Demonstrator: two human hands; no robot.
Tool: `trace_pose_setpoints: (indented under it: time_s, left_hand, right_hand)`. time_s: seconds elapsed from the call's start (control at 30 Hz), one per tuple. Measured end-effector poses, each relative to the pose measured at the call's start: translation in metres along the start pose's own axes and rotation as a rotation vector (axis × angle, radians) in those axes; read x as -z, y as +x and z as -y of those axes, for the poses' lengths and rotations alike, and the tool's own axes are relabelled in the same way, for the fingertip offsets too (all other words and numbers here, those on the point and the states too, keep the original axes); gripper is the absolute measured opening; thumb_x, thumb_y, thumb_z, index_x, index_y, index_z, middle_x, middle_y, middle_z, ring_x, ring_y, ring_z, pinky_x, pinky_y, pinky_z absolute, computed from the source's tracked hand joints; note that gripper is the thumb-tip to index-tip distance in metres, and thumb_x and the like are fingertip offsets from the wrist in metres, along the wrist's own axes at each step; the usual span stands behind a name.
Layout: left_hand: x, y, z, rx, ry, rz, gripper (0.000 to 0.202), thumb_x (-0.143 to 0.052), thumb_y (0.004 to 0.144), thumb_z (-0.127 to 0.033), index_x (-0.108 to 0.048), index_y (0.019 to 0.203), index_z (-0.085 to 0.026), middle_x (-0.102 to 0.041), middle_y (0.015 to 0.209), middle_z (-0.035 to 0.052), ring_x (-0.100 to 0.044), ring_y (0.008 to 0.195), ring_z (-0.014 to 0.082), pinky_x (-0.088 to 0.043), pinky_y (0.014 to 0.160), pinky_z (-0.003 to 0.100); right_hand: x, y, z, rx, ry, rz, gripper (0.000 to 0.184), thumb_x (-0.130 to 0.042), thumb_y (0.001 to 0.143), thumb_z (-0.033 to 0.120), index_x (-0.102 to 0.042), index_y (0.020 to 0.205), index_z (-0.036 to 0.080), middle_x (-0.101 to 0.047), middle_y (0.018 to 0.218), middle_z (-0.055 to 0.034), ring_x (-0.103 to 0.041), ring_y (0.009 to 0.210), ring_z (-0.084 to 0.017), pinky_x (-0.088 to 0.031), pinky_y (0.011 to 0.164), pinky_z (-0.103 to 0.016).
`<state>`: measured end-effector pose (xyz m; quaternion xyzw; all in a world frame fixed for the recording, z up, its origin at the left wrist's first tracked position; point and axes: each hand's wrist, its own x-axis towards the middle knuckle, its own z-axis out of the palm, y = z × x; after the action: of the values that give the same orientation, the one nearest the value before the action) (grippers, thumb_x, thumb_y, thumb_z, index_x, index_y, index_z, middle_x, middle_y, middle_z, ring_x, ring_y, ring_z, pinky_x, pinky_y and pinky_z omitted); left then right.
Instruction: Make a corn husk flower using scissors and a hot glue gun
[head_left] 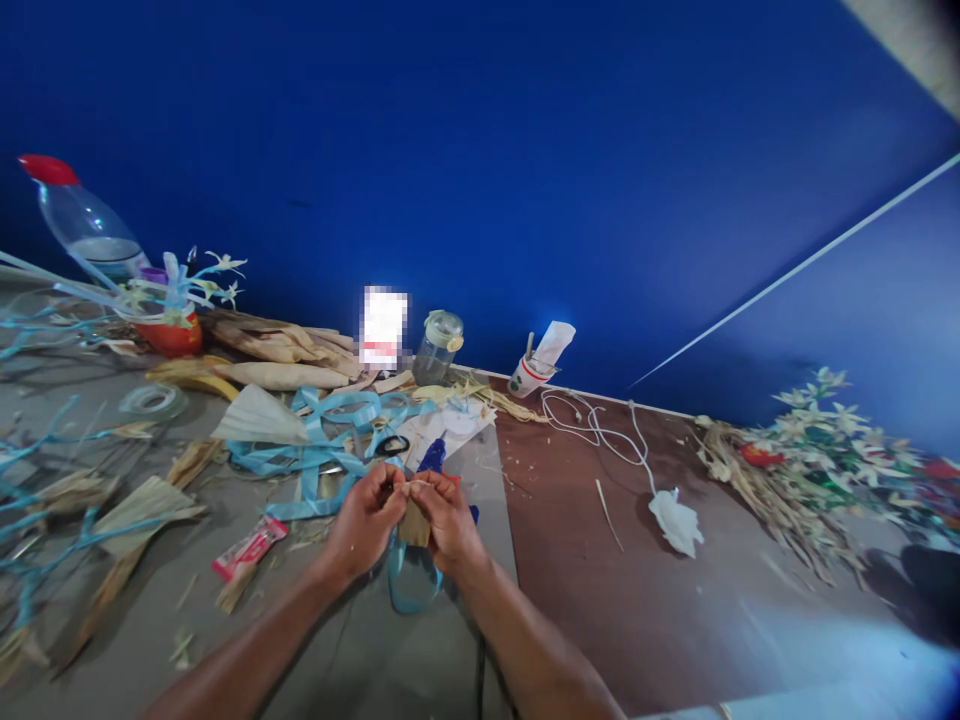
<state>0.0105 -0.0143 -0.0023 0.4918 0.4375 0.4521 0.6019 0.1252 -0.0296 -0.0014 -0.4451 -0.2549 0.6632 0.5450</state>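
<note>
Close together at the middle of the table, both my hands are closed in a pinch. Between their fingertips runs a thin pale strip, held at its left end by my left hand [366,528]. My right hand [450,522] pinches it too, along with a tan piece of dried husk [415,528] that hangs below the fingers. A loop of light blue ribbon [411,600] droops under the hands. Just behind lie a dark blue object [433,456], partly hidden by my fingers, and black-handled scissors [391,445].
More blue ribbon [289,458], dried husks [281,340], a pink-red wrapper [251,547] and a tape roll [152,400] lie leftward. A bottle [94,235], a lidded jar [439,348] and a cup [531,375] stand near the wall. Husk flowers [832,440] and a white cable [637,455] lie right.
</note>
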Motion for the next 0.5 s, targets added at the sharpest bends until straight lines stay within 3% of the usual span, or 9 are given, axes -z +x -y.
trace_pose_setpoints:
  time_s: [0.23, 0.5]
  left_hand:
    - [0.008, 0.004, -0.010, 0.188, -0.188, 0.151, 0.031, -0.071, 0.068, -0.041, -0.054, 0.071, -0.016, -0.047, 0.058, -0.0039, -0.042, 0.053, 0.0083, -0.033, 0.050, 0.021]
    - [0.013, 0.004, -0.015, 0.224, -0.181, 0.251, 0.034, -0.073, 0.065, -0.043, -0.055, 0.070, -0.015, -0.043, 0.055, -0.0053, -0.034, 0.049, 0.0063, -0.024, 0.046, 0.019]
  right_hand:
    - [0.009, 0.004, 0.006, -0.039, -0.039, 0.010, 0.030, -0.079, 0.054, 0.039, -0.062, 0.065, 0.017, -0.055, 0.051, 0.0053, -0.043, 0.045, -0.007, -0.033, 0.046, -0.019]
    - [0.011, 0.001, 0.011, -0.089, -0.083, 0.042, 0.028, -0.079, 0.052, 0.033, -0.058, 0.057, 0.015, -0.050, 0.046, 0.0061, -0.040, 0.043, -0.005, -0.029, 0.044, -0.017]
